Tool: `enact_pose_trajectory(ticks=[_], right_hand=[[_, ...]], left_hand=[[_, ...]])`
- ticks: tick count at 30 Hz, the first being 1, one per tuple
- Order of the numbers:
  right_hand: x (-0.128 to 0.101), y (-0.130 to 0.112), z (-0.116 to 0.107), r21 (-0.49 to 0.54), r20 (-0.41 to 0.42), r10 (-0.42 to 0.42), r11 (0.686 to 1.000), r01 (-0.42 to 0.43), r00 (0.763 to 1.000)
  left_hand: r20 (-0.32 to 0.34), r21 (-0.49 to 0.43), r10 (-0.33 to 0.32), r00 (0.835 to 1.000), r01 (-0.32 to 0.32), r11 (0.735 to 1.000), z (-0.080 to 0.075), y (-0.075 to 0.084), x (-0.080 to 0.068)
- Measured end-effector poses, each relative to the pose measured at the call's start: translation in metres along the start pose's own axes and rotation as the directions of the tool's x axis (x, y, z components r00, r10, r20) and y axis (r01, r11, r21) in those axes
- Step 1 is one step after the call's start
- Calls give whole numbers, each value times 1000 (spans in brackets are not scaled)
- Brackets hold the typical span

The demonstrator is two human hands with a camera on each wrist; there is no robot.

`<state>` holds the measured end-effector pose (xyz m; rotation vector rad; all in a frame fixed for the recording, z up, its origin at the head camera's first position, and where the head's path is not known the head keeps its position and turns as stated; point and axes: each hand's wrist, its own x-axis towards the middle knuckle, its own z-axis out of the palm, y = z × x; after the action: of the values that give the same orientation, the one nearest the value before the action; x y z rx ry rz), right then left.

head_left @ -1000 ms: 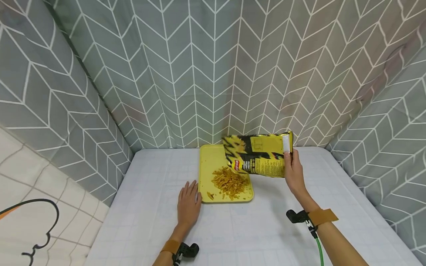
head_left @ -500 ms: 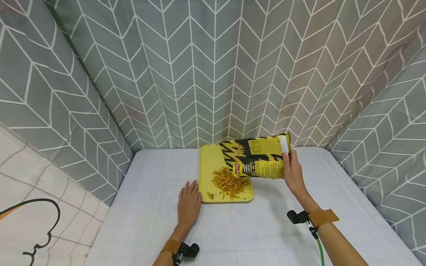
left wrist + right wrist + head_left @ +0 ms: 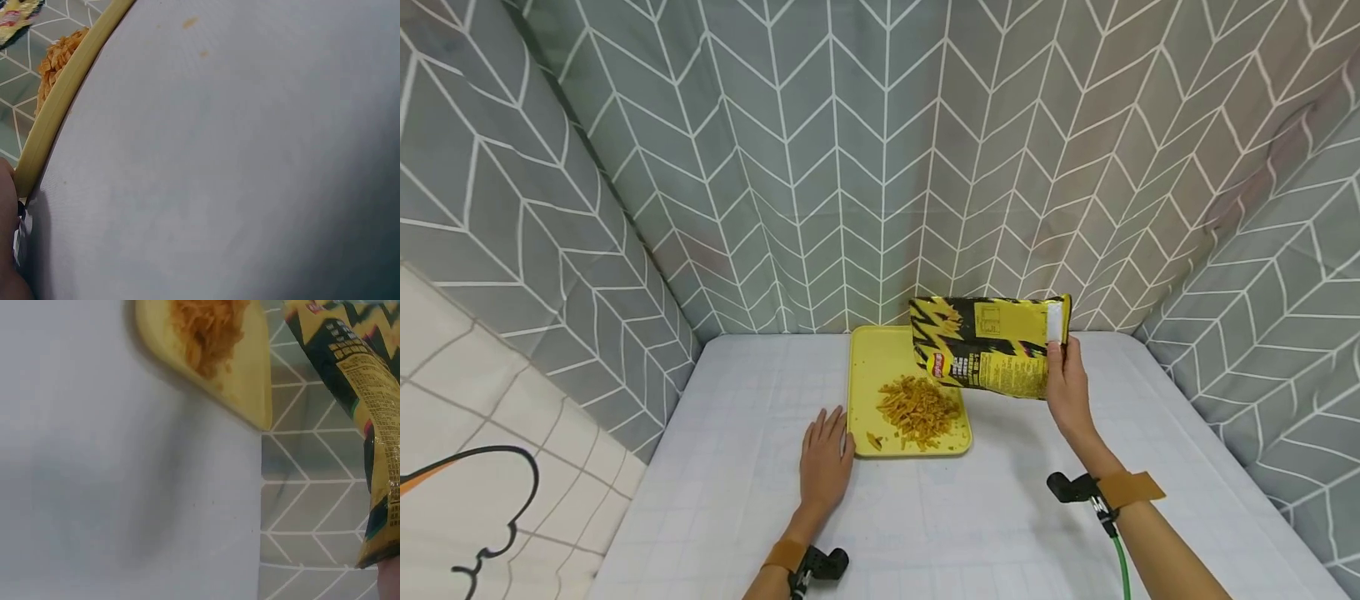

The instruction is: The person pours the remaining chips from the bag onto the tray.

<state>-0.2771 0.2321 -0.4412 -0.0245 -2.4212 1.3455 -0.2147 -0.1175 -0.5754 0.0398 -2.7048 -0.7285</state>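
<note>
My right hand [image 3: 1066, 392] grips the closed end of a yellow and black snack bag [image 3: 988, 343], held sideways in the air over the right part of a yellow tray [image 3: 868, 364]. The bag's mouth points left. A heap of orange snack sticks [image 3: 919, 410] lies on the tray below it. My left hand [image 3: 824, 457] lies flat on the white table [image 3: 745, 467], fingers straight, touching the tray's near left edge. The right wrist view shows the bag [image 3: 362, 400] beside the tray [image 3: 250, 394] and the sticks [image 3: 209, 325]. The left wrist view shows the tray's rim [image 3: 69, 87].
Grey chevron-patterned cloth [image 3: 880, 167] walls the table on the back and both sides. A few crumbs [image 3: 190, 23] lie on the table by the tray. A white cloth with a black line drawing [image 3: 475, 467] hangs at the lower left.
My right hand has lifted the bag a little and moved it right, so its mouth has risen away from the heap. The left hand has stayed put.
</note>
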Motion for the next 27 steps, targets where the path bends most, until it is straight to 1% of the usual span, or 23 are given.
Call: enact_pose_trajectory(ticks=[3, 7, 9, 12, 13, 15, 17, 19, 20, 21, 24, 25, 27], right_hand=[[0, 2, -1, 4, 26, 18, 1000, -19, 999], [-1, 2, -1, -40, 48, -6, 999, 8, 999], [-1, 0, -1, 11, 31, 23, 1000, -23, 999], [0, -1, 0, 146, 12, 82, 986, -83, 997], [0, -1, 0, 150, 13, 88, 985, -89, 996], [-1, 0, 1, 105, 28, 61, 992, -64, 998], [-3, 2, 1, 20, 39, 22, 1000, -23, 999], [-4, 2, 1, -43, 35, -3, 999, 4, 999], [-4, 2, 1, -36, 32, 3, 999, -2, 999], [-3, 2, 1, -5, 25, 23, 1000, -23, 999], [-2, 2, 0, 139, 11, 113, 984, -113, 994], [-2, 2, 0, 146, 10, 119, 982, -119, 993], [-2, 3, 0, 115, 18, 97, 989, -98, 995]], left_hand=[[8, -5, -8, 1000, 9, 1000, 0, 0, 0], [-2, -4, -4, 1000, 4, 1000, 0, 0, 0], [-7, -6, 0, 1000, 0, 1000, 0, 0, 0], [-10, -8, -1, 1000, 1, 1000, 0, -1, 0], [-3, -11, -6, 1000, 6, 1000, 0, 0, 0], [13, -13, -15, 1000, 15, 1000, -1, 0, -1], [20, -6, -18, 1000, 18, 1000, 0, 0, -1], [27, -6, -24, 999, 24, 1000, 1, 0, -1], [27, -2, -21, 999, 21, 1000, 1, 0, -1], [24, 1, -16, 1000, 16, 1000, 1, 0, -1], [19, 1, -14, 1000, 14, 1000, 1, 1, 0], [16, -1, -14, 1000, 14, 1000, 1, 1, 1], [17, -2, -15, 1000, 15, 1000, 1, 1, 1]])
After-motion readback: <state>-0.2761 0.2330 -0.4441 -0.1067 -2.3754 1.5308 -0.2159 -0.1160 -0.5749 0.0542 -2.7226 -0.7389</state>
